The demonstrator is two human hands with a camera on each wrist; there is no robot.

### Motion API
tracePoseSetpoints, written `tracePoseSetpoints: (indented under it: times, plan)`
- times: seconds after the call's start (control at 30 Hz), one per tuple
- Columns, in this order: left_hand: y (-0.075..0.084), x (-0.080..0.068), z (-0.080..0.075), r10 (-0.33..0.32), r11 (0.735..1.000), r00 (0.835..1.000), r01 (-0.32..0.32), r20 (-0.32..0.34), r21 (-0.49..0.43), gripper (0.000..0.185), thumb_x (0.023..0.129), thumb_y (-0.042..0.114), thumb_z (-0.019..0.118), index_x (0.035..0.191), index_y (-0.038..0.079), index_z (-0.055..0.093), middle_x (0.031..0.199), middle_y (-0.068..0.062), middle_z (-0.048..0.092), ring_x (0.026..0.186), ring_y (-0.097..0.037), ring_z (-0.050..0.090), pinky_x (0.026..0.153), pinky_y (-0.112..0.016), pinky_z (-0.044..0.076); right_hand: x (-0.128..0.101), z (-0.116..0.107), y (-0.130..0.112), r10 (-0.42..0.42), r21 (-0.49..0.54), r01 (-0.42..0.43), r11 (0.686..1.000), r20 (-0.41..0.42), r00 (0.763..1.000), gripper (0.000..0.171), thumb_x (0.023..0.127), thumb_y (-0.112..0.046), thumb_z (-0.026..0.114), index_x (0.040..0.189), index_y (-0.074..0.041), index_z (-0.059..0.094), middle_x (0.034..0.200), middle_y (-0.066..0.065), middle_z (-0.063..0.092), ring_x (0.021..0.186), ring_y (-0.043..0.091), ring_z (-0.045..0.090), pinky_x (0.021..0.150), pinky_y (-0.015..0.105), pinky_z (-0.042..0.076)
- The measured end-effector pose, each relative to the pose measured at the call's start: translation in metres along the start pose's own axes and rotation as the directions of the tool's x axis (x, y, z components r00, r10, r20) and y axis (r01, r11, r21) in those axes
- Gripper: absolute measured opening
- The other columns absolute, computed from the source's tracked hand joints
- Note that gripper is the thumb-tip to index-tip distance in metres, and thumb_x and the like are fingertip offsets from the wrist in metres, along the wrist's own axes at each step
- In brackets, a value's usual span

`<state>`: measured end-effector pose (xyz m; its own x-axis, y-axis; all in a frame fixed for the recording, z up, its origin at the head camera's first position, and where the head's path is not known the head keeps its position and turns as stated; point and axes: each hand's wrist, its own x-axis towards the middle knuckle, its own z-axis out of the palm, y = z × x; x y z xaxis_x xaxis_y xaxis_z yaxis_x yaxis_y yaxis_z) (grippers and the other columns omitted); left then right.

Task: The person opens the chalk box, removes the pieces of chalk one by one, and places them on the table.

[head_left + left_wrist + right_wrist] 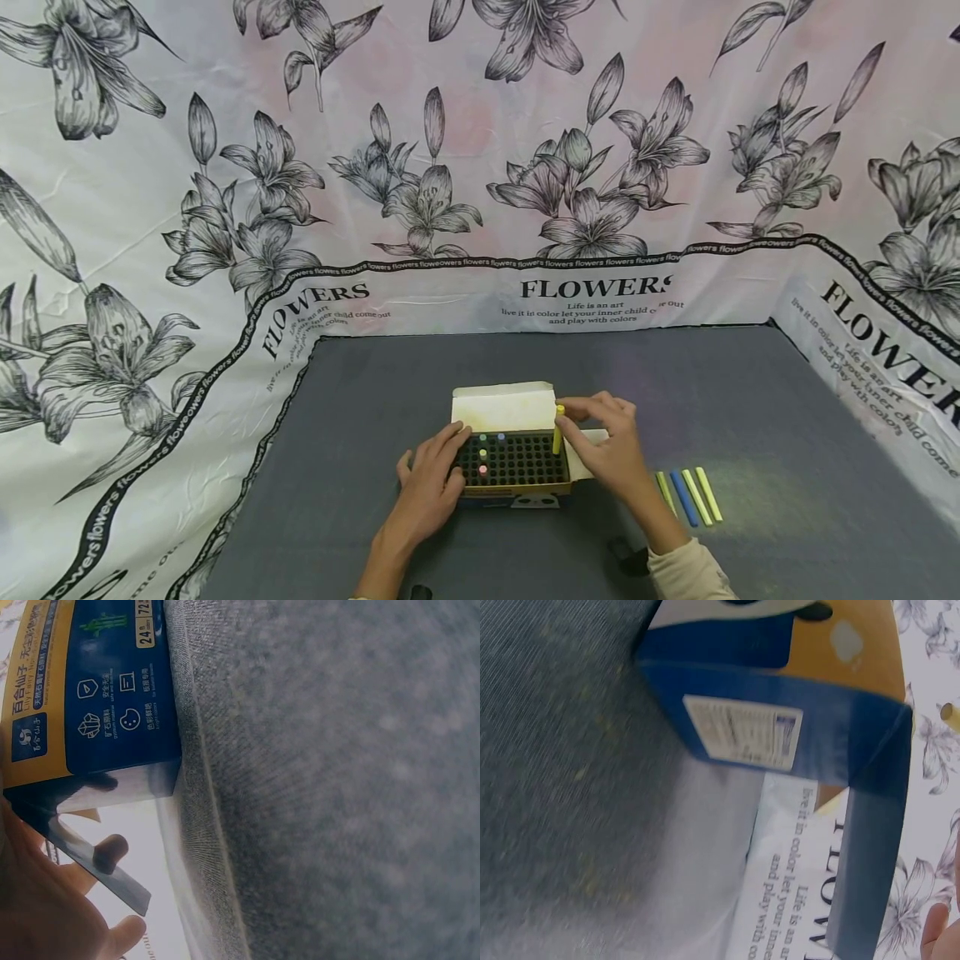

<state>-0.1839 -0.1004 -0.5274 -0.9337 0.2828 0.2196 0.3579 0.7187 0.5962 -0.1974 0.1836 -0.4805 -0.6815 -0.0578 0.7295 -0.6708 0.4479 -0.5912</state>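
Observation:
An opened chalk box (513, 492) sits on the table, its black grid of holes (517, 462) facing up. Several chalk sticks stand in the left part: a pink chalk (483, 471), a light yellow-green chalk (483, 454) and a blue chalk (501, 437) among them. My right hand (611, 446) pinches a yellow chalk (558, 429) upright over the grid's right side; its end (951, 714) shows at the right wrist view's edge. My left hand (431, 479) rests along the box's left edge, fingers extended; beside it in the left wrist view is the side flap (97, 862).
To the right lie several loose chalks: a blue stick (684, 497) among yellow-green sticks (708, 493). The raised lid (504, 408) stands behind the grid, and a side flap (577, 458) spreads out at the right. Flower-printed cloth (450, 292) borders the grey tabletop (375, 392).

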Motion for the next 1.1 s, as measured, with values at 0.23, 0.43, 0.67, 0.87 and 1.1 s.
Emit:
tracePoseSetpoints:
  times: [0.23, 0.43, 0.67, 0.87, 1.1]
  plan:
    - [0.000, 0.000, -0.001, -0.014, 1.000, 1.000, 0.014, 0.015, -0.019, 0.056, 0.101, 0.013, 0.045, 0.156, 0.025, 0.044, 0.164, 0.002, 0.037, 0.147, -0.035, 0.037, 0.110, -0.075, 0.010, -0.002, -0.013, 0.005, -0.017, -0.032, 0.016, 0.999, -0.031, 0.999, 0.031, 0.076, 0.009, 0.079, 0.103, -0.006, 0.078, 0.081, 0.001, 0.072, 0.080, 0.012, 0.056, 0.094, 0.037, 0.024]
    - [0.001, 0.000, -0.001, -0.021, 1.000, 1.000, 0.021, 0.015, -0.009, 0.057, 0.100, 0.013, 0.045, 0.156, 0.026, 0.044, 0.164, 0.002, 0.038, 0.146, -0.035, 0.038, 0.110, -0.076, 0.012, -0.006, -0.027, 0.012, -0.001, -0.069, -0.002, 0.998, -0.048, 0.999, 0.030, 0.075, 0.009, 0.079, 0.103, -0.004, 0.078, 0.081, 0.003, 0.073, 0.077, 0.017, 0.055, 0.096, 0.035, 0.024]
    - [0.001, -0.001, -0.001, -0.015, 1.000, 1.000, 0.015, -0.001, -0.010, 0.056, 0.101, 0.012, 0.045, 0.155, 0.025, 0.046, 0.163, 0.001, 0.038, 0.144, -0.035, 0.040, 0.109, -0.075, 0.013, -0.009, -0.043, 0.015, -0.020, -0.126, 0.010, 0.992, -0.073, 0.997, 0.032, 0.074, 0.010, 0.080, 0.102, -0.004, 0.078, 0.078, 0.003, 0.072, 0.076, 0.013, 0.055, 0.095, 0.037, 0.025]
    - [0.000, 0.000, 0.000, -0.012, 1.000, 1.000, 0.012, 0.004, -0.009, 0.056, 0.101, 0.011, 0.044, 0.155, 0.026, 0.046, 0.164, 0.001, 0.038, 0.144, -0.036, 0.040, 0.109, -0.075, 0.013, -0.015, -0.062, 0.025, -0.033, -0.152, 0.017, 0.988, -0.099, 0.995, 0.033, 0.070, 0.012, 0.081, 0.100, -0.001, 0.078, 0.077, 0.003, 0.072, 0.075, 0.013, 0.054, 0.094, 0.035, 0.023]
    - [0.000, 0.000, 0.000, -0.004, 1.000, 1.000, 0.004, 0.010, -0.012, 0.054, 0.102, 0.012, 0.045, 0.155, 0.025, 0.045, 0.164, 0.001, 0.037, 0.146, -0.035, 0.039, 0.110, -0.075, 0.012, -0.026, -0.085, 0.039, -0.020, -0.216, -0.012, 0.976, -0.143, 0.990, 0.035, 0.067, 0.014, 0.081, 0.099, -0.001, 0.079, 0.075, 0.006, 0.070, 0.074, 0.007, 0.053, 0.092, 0.031, 0.024]
